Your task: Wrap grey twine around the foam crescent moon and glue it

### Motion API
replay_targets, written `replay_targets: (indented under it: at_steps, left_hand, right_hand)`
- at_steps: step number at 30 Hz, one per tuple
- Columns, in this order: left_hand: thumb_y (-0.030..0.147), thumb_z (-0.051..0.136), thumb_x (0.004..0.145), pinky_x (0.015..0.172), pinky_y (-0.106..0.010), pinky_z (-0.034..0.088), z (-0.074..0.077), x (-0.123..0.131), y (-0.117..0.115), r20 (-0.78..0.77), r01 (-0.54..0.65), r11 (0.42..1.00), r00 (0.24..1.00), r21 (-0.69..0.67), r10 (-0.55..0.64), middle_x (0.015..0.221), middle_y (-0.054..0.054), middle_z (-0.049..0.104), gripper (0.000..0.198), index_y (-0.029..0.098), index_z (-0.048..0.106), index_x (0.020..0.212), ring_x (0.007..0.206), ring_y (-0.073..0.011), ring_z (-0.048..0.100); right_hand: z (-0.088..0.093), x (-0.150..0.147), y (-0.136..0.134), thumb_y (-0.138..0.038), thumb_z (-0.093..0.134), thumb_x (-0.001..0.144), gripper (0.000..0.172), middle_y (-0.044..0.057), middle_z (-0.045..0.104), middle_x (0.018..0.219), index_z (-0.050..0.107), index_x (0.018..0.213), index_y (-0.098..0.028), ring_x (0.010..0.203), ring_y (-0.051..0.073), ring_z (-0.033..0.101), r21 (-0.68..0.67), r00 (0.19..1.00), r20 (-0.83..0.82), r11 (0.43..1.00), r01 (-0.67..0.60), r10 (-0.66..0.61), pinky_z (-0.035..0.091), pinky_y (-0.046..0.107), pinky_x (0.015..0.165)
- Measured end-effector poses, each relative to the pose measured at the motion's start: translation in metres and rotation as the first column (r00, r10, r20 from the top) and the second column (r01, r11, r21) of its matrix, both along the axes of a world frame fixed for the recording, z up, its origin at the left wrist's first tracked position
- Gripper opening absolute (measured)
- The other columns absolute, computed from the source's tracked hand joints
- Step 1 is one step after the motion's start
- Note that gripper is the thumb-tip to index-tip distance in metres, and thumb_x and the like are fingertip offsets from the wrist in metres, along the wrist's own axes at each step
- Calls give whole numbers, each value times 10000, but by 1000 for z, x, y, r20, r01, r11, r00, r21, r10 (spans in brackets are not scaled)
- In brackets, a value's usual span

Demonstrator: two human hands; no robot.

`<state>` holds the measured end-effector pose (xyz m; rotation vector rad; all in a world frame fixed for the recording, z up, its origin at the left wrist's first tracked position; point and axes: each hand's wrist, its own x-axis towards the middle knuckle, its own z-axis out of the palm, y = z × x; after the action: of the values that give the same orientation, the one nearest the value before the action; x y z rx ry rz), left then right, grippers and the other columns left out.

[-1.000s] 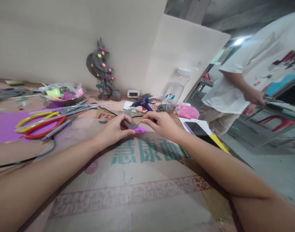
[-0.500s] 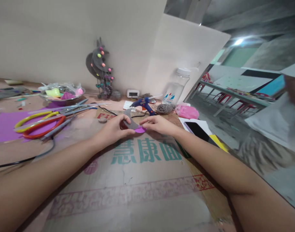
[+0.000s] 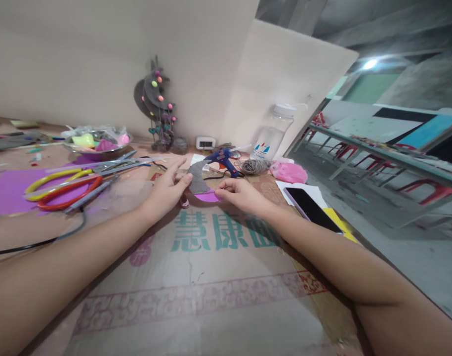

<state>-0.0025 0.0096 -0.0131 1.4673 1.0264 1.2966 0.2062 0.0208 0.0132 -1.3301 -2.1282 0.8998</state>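
A crescent (image 3: 199,179) stands upright above the cardboard, wrapped in grey yarn except for its bare purple lower end. My right hand (image 3: 240,195) pinches it at that purple end, thumb and index finger pressed together. Whether a yarn strand is also between those fingers, I cannot tell. To the left of the crescent, my left hand (image 3: 170,187) has its fingers stretched and its thumb apart, the thumb tip close to the grey edge. Behind the crescent a blue glue gun (image 3: 224,160) rests beside a ball of grey yarn (image 3: 255,166).
Red and yellow-handled scissors (image 3: 68,190) lie at left near a bowl (image 3: 96,154) of craft bits. A decorated grey moon ornament (image 3: 155,104) leans on the wall. A water bottle (image 3: 272,133), pink bag (image 3: 288,172) and phone (image 3: 312,210) sit at right. Printed cardboard (image 3: 196,316) covers the front.
My left hand has let go of the crescent and its fingers have opened, moving left. More of the grey and purple crescent shows. The person at the right edge has left the view.
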Motion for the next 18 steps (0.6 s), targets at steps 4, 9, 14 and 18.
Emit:
replay_targets:
  at_steps: [4, 9, 14, 18]
  left_hand:
    - [282, 556, 819, 401, -206, 438, 4, 0, -1, 8, 41, 999, 999, -13, -40, 591, 70, 549, 685, 250, 210, 1409, 377, -79, 493]
    - [272, 514, 828, 377, -184, 398, 9, 2, -7, -54, 76, 996, 995, -40, -78, 581, 72, 469, 292, 218, 464, 1111, 388, -70, 463]
    - [302, 486, 846, 388, -180, 374, 4, 3, -5, -60, 116, 991, 991, -60, -120, 623, 66, 407, 132, 227, 482, 955, 406, -56, 433]
    - [309, 475, 854, 382, -188, 351, 4, 2, -4, -93, 141, 989, 985, -41, -144, 587, 68, 378, 117, 223, 493, 931, 402, -69, 417]
  right_hand:
    - [-1, -9, -10, -378, 532, 805, 233, -4, 577, 636, 588, 815, -152, 541, 91, 474, 26, 999, -42, 1000, 13, -12, 336, 208, 511]
    - [-2, -9, -11, -382, 538, 805, 230, -24, 519, 585, 597, 806, -159, 503, 81, 420, 45, 1000, -17, 999, 6, -6, 302, 207, 479]
    - [-4, -7, -7, -385, 539, 801, 242, -24, 520, 581, 607, 811, -153, 499, 80, 419, 59, 1000, 24, 998, 4, -5, 298, 209, 475]
    - [-2, -7, -7, -376, 531, 806, 237, -16, 545, 592, 604, 813, -150, 505, 83, 443, 72, 999, 26, 997, 29, -31, 309, 205, 482]
